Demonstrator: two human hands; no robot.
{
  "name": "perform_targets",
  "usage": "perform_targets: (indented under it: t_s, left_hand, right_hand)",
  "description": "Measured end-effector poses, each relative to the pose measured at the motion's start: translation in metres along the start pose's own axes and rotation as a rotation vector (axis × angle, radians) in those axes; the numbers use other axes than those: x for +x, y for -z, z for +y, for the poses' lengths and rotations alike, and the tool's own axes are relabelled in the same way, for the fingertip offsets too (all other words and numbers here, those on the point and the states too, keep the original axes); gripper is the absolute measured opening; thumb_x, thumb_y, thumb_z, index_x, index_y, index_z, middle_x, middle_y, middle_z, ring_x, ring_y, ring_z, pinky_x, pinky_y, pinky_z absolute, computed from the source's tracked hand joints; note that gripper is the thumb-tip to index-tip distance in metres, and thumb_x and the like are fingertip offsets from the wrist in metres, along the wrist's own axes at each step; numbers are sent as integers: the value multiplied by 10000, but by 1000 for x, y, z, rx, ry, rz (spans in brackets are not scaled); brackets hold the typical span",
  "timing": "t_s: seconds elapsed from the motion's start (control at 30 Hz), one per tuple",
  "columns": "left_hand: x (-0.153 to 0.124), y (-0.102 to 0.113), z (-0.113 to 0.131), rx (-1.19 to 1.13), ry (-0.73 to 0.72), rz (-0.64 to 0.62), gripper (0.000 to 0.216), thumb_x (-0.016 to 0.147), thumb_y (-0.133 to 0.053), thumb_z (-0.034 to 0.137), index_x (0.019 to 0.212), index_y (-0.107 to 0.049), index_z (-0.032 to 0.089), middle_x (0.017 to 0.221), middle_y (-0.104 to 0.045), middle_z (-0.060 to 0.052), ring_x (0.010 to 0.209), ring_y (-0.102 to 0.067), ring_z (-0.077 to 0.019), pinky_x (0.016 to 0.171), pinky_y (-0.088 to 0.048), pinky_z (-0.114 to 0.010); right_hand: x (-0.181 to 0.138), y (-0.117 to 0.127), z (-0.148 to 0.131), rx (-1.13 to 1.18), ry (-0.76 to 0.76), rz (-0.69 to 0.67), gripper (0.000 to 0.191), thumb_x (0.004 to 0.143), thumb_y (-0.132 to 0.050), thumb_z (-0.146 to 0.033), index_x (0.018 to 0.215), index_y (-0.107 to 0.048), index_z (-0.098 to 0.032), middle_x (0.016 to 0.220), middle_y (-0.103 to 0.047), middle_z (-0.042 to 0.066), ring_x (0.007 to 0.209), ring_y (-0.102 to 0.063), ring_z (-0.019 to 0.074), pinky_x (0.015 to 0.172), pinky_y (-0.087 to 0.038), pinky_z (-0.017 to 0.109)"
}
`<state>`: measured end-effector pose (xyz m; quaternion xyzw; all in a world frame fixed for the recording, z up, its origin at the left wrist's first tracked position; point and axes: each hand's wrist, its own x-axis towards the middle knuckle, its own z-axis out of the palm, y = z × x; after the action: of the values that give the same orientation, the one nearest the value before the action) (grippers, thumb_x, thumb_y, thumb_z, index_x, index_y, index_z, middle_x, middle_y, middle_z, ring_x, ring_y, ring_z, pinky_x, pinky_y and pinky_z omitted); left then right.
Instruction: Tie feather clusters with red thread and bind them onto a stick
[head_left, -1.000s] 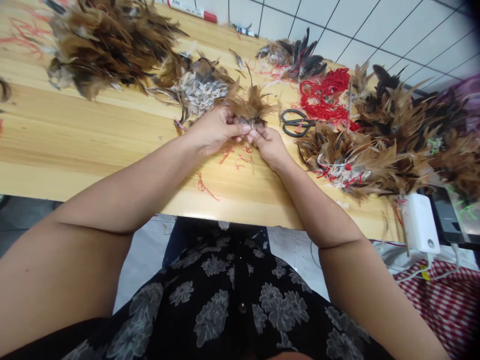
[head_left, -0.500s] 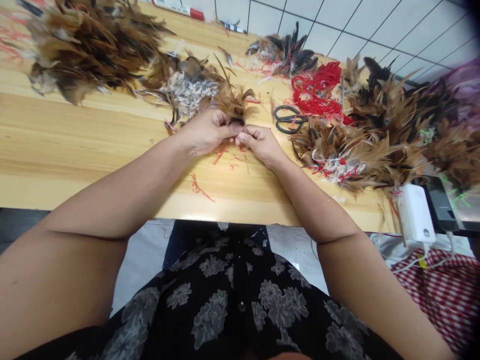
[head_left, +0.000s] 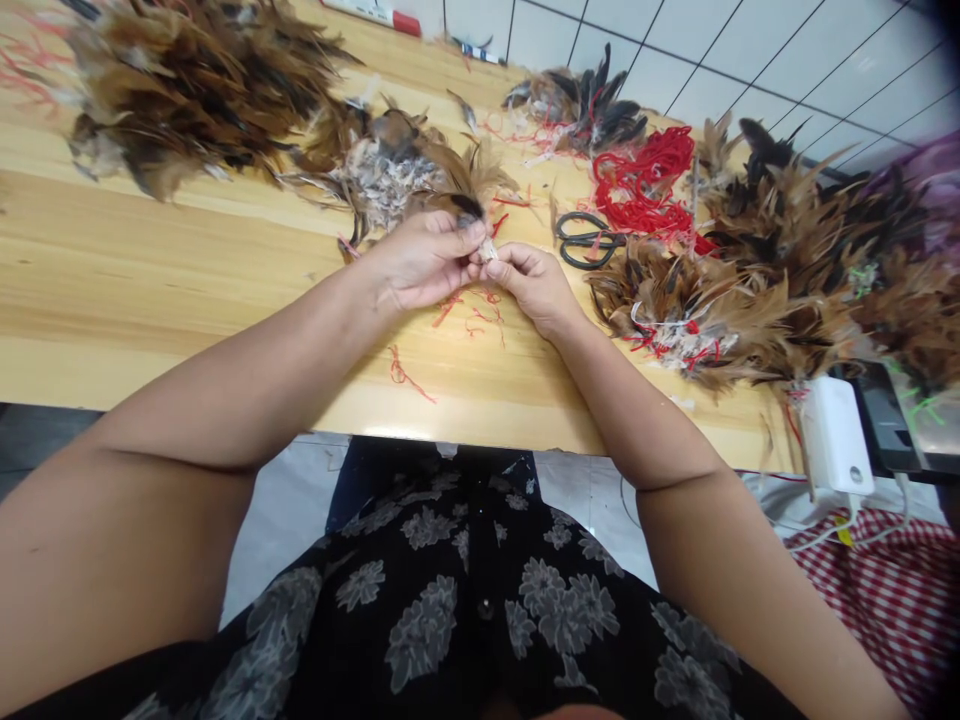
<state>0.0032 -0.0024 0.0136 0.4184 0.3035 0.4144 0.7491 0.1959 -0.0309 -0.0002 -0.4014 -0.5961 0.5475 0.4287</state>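
My left hand (head_left: 426, 258) is closed in a pinch on a small bunch of feathers (head_left: 466, 204), brown and dark, fanning away from me. The bunch's pale lower end (head_left: 488, 248) shows between the two hands. Thumb and finger of my right hand (head_left: 538, 288) press together at that pale end; what lies between the fingertips is partly hidden. Just beyond my left hand lies a pile of feathers with greyish-white downy ends (head_left: 390, 180). Loose red thread scraps (head_left: 480, 315) are on the table below the hands.
Black-handled scissors (head_left: 585, 240) lie right of my hands, beside a tangle of red cord (head_left: 649, 185). Brown feather bundles (head_left: 787, 290) fill the right side, and a large feather heap (head_left: 195, 90) the far left. A white power bank (head_left: 836, 435) sits at the right front edge.
The fingers have shifted around the bunch, and its pale end now shows between the hands. The held feathers lean differently. The whole view has moved slightly.
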Motion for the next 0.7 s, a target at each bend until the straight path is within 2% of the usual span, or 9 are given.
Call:
perform_targets:
  t_s: [0.2,0.33,0.47,0.57,0.7]
  left_hand:
    - [-1,0,-4,-8,5,-6,361,946,-1080,263,864,-736,185,769,-758,-30,733,-774,-184,728,-659,-265]
    - [-3,-1,-4,-13,11,7,322,996,-1030,235,872,-740,169,772,-746,-22,738,-775,-167,710,-634,-231]
    - [-4,-2,1,24,-4,63,318,1032,-995,235,866,-734,163,764,-725,-25,771,-782,-179,709,-623,-237]
    - [-4,-4,5,160,-68,135,344,1067,-957,235,823,-724,164,758,-690,-18,837,-793,-204,731,-607,-259]
    - [-8,-6,9,473,-115,203,342,1056,-909,125,772,-720,154,745,-642,-18,863,-732,-213,825,-562,-307]
  right_hand:
    - [0,-2,-1,-8,-31,2,573,853,-977,-718,848,-709,-212,934,-803,40,1046,-775,197,1088,-647,346]
    - [3,1,11,-8,11,-36,620,850,-960,-759,838,-683,-205,949,-780,45,1037,-757,191,1051,-637,332]
    - [4,6,16,8,83,-43,658,858,-910,-830,885,-712,-204,991,-791,45,1067,-752,194,1093,-624,357]
    - [5,9,16,29,121,-16,671,873,-870,-864,919,-735,-209,1007,-804,35,1080,-754,191,1118,-620,371]
    - [9,9,20,2,78,-4,655,828,-929,-828,973,-781,-206,1040,-833,33,1081,-755,202,1076,-630,367]
